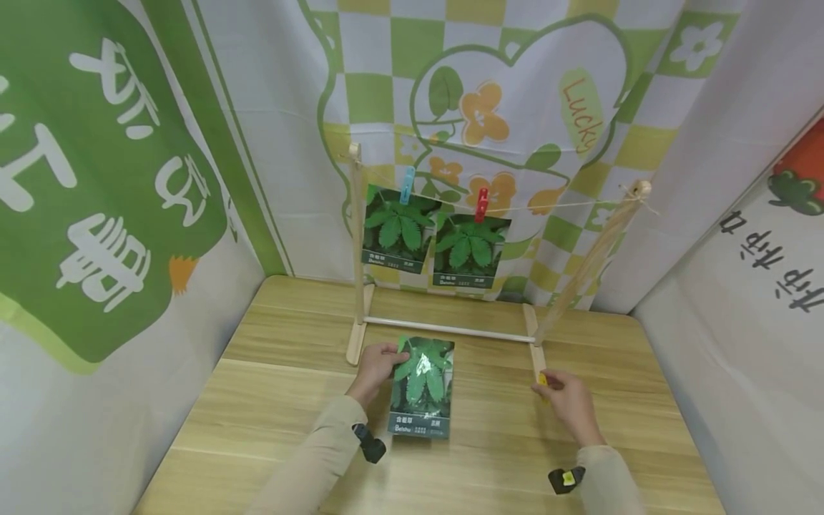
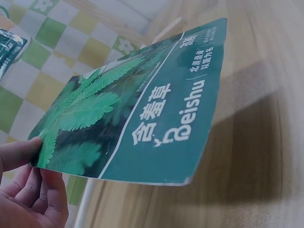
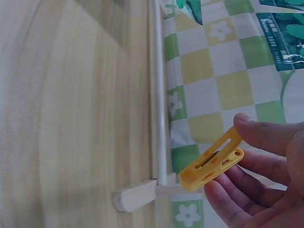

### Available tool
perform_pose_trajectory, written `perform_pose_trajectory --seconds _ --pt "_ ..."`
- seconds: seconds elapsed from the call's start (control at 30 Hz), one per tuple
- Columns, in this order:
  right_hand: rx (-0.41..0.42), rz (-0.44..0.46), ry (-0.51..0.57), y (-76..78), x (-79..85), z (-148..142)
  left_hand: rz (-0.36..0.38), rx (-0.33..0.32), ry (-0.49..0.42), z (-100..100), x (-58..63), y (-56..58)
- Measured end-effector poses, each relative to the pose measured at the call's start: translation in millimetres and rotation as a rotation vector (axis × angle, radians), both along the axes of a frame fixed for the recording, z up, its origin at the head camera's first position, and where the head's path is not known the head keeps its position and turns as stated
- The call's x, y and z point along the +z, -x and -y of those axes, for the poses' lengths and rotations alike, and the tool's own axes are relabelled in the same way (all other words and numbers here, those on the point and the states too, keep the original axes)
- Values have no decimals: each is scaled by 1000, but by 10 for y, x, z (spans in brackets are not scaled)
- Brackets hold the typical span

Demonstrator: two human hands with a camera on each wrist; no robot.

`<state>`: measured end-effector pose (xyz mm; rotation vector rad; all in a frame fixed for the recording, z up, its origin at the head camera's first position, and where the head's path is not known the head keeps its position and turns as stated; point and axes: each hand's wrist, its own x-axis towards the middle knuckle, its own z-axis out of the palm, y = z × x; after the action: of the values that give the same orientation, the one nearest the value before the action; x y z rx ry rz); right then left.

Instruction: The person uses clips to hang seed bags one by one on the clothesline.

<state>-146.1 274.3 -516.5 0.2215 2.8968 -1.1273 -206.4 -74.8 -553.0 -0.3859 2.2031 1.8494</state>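
Observation:
My left hand (image 1: 376,368) pinches a green seed packet (image 1: 421,390) by its upper left edge, thumb on the printed face. In the left wrist view the packet (image 2: 128,109) is tilted and lifted off the tabletop, casting a shadow. My right hand (image 1: 569,404) holds a yellow clothespin (image 3: 211,161) between thumb and fingers, near the right foot of a wooden stand. On the stand's string (image 1: 560,206) hang two similar packets, the left one (image 1: 399,232) under a blue clothespin (image 1: 407,186) and the right one (image 1: 472,250) under a red clothespin (image 1: 481,205).
The stand has a left post (image 1: 357,243), a slanting right post (image 1: 589,265) and a white crossbar (image 1: 450,329) low between them. It stands towards the back of the wooden table (image 1: 270,408). A checked curtain (image 1: 367,100) hangs behind, with printed cloths on both sides.

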Motion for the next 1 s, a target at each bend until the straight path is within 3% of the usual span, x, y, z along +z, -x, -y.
perform_pose_trajectory --seconds 0.37,0.67,1.0 --pt "-20 -33 44 70 222 11 -17 3 3 -14 124 23" --pt "-27 -106 54 121 346 25 -28 51 -10 -50 252 48" --pt "-7 -193 50 164 469 38 -24 51 -18 -75 343 75"
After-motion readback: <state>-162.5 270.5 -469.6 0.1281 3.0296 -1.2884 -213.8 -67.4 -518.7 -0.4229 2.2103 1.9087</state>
